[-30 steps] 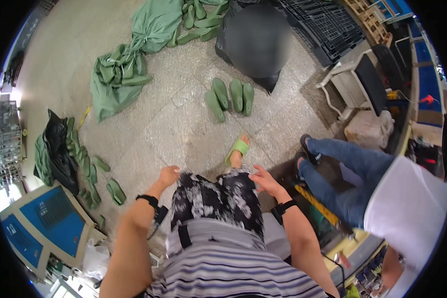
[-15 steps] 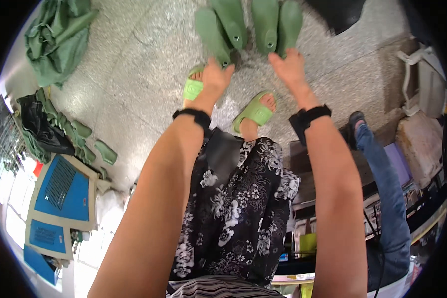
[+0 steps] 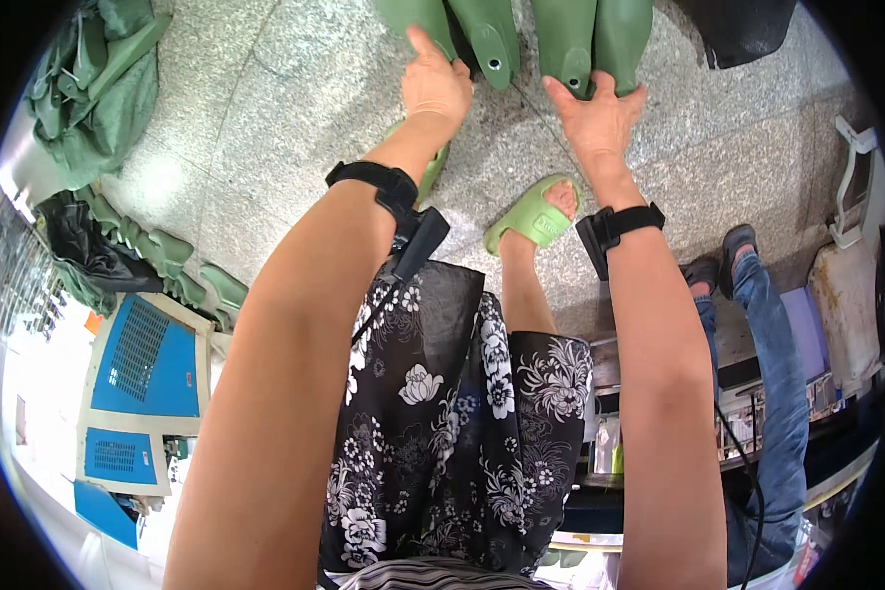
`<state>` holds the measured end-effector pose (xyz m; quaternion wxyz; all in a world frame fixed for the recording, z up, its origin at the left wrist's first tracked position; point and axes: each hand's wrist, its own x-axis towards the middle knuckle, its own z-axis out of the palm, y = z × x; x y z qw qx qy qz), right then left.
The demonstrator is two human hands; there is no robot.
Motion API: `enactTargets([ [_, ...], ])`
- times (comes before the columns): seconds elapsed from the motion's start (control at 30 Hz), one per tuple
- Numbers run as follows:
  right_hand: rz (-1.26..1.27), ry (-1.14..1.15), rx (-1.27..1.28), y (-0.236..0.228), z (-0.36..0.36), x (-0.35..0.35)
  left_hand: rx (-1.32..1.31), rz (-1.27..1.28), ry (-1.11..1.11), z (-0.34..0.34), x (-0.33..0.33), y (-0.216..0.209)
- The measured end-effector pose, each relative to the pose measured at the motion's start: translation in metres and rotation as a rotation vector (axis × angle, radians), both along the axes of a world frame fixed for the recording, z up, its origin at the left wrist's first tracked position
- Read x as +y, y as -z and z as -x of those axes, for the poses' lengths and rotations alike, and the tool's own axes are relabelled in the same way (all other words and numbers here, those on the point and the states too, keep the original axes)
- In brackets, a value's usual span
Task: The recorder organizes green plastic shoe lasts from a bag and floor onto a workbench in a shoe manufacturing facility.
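Note:
Two pairs of smooth green foot-shaped pieces lie side by side on the speckled floor at the top; I cannot tell whether they are boot feet or shoe lasts. My left hand (image 3: pixel 435 90) touches the near end of the outer left piece (image 3: pixel 413 14), index finger and thumb stretched apart. Beside it lies the inner left piece (image 3: pixel 486 41), with a small hole near its end. My right hand (image 3: pixel 600 116) has its fingers spread at the near ends of the inner right piece (image 3: pixel 565 37) and the outer right piece (image 3: pixel 623 37). Both wrists wear black straps.
A green bundle (image 3: pixel 98 93) lies far left, with a row of green foot-shaped pieces (image 3: pixel 167 248) below it. A blue and cream machine (image 3: pixel 147 359) stands at left. Another person's jeans-clad leg (image 3: pixel 772 364) is at right. My green slide sandal (image 3: pixel 536 218) is between my arms.
The green pieces now sit higher in the picture and look larger. My right fingers have spread wider. My left hand now covers the outer left piece's near end, and my left sandal is mostly hidden.

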<state>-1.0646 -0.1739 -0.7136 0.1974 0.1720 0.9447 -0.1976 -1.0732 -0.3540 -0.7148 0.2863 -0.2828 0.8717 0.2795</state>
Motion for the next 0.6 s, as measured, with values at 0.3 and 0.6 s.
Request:
enactTargets([
  [0.3, -0.199, 0.011, -0.182, 0.014, 0.013, -0.008, 0.055, 0.072, -0.095, 0.014, 0.036, 0.006],
  [0.6, -0.147, -0.048, 0.067, 0.026, -0.001, 0.021, 0.010, 0.225, -0.173, 0.003, 0.029, 0.022],
])
